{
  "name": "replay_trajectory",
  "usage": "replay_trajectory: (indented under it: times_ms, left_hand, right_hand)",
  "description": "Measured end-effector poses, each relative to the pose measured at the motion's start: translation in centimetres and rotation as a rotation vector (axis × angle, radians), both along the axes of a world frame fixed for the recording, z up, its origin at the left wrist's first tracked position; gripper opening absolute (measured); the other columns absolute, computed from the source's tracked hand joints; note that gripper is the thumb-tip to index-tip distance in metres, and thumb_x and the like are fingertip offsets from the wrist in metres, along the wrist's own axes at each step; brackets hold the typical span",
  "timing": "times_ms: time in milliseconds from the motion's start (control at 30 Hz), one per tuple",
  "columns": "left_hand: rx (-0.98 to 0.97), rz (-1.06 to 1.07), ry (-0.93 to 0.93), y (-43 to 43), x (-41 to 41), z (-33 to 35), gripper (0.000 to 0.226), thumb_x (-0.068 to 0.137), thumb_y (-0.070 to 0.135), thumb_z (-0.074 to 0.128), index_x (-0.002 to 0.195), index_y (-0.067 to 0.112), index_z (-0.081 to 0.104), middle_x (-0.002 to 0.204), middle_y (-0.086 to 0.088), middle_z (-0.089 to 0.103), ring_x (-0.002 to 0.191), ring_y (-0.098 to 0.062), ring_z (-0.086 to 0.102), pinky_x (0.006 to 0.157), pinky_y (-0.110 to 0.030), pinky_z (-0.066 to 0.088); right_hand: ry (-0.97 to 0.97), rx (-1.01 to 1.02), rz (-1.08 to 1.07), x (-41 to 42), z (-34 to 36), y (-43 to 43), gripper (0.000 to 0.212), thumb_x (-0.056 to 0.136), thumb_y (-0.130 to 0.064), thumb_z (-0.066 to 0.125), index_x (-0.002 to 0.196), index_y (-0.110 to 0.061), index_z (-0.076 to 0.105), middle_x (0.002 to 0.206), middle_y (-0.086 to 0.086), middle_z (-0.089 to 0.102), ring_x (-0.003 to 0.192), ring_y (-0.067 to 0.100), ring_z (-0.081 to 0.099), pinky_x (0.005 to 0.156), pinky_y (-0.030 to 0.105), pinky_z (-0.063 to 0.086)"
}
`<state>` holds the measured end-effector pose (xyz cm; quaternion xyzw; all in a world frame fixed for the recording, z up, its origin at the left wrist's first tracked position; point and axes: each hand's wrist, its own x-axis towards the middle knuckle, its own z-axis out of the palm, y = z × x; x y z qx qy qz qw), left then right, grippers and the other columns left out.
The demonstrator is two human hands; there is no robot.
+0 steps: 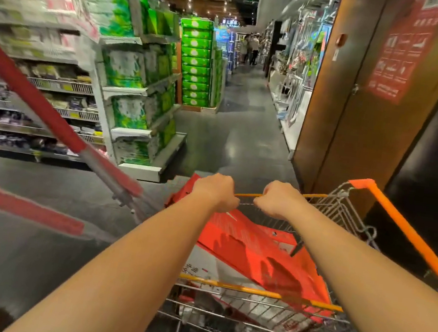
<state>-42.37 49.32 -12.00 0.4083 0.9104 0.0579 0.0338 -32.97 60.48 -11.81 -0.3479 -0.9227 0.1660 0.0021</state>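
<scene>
Nearest, wire cart (260, 292), red box (252, 247) lying tilted inside. Beyond, left hand (216, 191) and right hand (277, 200) near each other, both curled tight round thin orange bar (248, 195) at cart's far end. Green packs (124, 71) shelved left.

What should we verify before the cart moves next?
1. Left hand grips the cart rim: ok.
2. Right hand grips the same rim: ok.
3. Red box flat in the cart: not ok, tilted.
4. Gap from orange handle corner to brown pillar: cannot tell, looks tight.
5. Red-handled cart on the left clear: cannot tell, blurred.
6. Aisle floor just ahead free: ok.
</scene>
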Motion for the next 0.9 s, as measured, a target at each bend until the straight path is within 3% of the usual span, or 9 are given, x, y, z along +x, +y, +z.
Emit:
replay_trajectory:
  times_ms: [133,367,467,567,700,800,900]
  left_hand:
    - [-0.032,0.029,-0.008,-1.8,-3.6,-1.5,0.04,0.087,0.035,0.054,0.12,0.014,0.062,0.128,-0.012,0.06,0.117,-0.033,0.056,0.089,-0.037,0.046]
    - [-0.052,0.134,-0.114,-3.2,-8.8,-5.9,0.048,0.086,0.043,0.058,0.125,0.016,0.059,0.128,-0.01,0.059,0.118,-0.032,0.055,0.092,-0.04,0.046]
    - [-0.044,0.192,-0.192,-3.2,-10.1,-7.3,0.057,0.081,0.043,0.064,0.13,0.017,0.056,0.13,-0.008,0.058,0.12,-0.03,0.054,0.095,-0.039,0.046]
    - [0.099,0.296,-0.294,-2.4,-10.9,-8.7,0.065,0.073,0.045,0.072,0.127,0.014,0.054,0.125,-0.009,0.059,0.115,-0.029,0.056,0.093,-0.038,0.048]
    - [0.272,0.484,-0.443,-1.7,-11.7,-10.5,0.087,0.069,0.042,0.078,0.136,0.011,0.034,0.133,-0.014,0.051,0.12,-0.033,0.052,0.097,-0.04,0.045]
    - [0.393,0.649,-0.679,-2.0,-12.4,-11.9,0.102,0.067,0.038,0.081,0.145,0.013,0.02,0.137,-0.011,0.049,0.121,-0.031,0.053,0.101,-0.039,0.045]
    - [0.5,0.752,-0.914,-1.6,-12.2,-13.3,0.093,0.064,0.037,0.085,0.139,0.008,0.037,0.127,-0.013,0.059,0.109,-0.032,0.061,0.087,-0.043,0.053]
  right_hand:
    - [0.006,-0.001,0.028,-3.7,-2.0,-1.4,0.034,0.087,-0.031,0.055,0.106,-0.005,0.066,0.117,0.019,0.065,0.108,0.037,0.06,0.077,0.032,0.044]
    - [-0.055,-0.041,0.109,-9.1,-5.2,-1.9,0.028,0.084,-0.03,0.054,0.096,-0.007,0.066,0.111,0.021,0.067,0.104,0.036,0.062,0.069,0.029,0.039]
    - [-0.085,-0.034,0.163,-11.1,-6.7,-1.5,0.032,0.082,-0.025,0.056,0.103,-0.003,0.067,0.111,0.021,0.067,0.103,0.035,0.063,0.068,0.027,0.038]
    - [-0.109,-0.046,0.224,-12.8,-8.2,-0.8,0.033,0.082,-0.023,0.057,0.105,-0.002,0.067,0.113,0.022,0.066,0.104,0.035,0.063,0.07,0.027,0.042]
    - [-0.132,-0.086,0.281,-14.1,-9.1,-0.1,0.038,0.084,-0.025,0.063,0.116,-0.004,0.062,0.123,0.018,0.062,0.112,0.031,0.059,0.078,0.026,0.044]
    - [-0.165,-0.087,0.318,-14.9,-9.4,0.4,0.043,0.083,-0.024,0.065,0.122,-0.007,0.059,0.127,0.015,0.061,0.115,0.029,0.058,0.079,0.024,0.043]
    - [-0.227,-0.089,0.356,-15.3,-10.1,0.4,0.041,0.081,-0.023,0.065,0.119,-0.006,0.059,0.122,0.016,0.063,0.111,0.03,0.06,0.072,0.023,0.04]
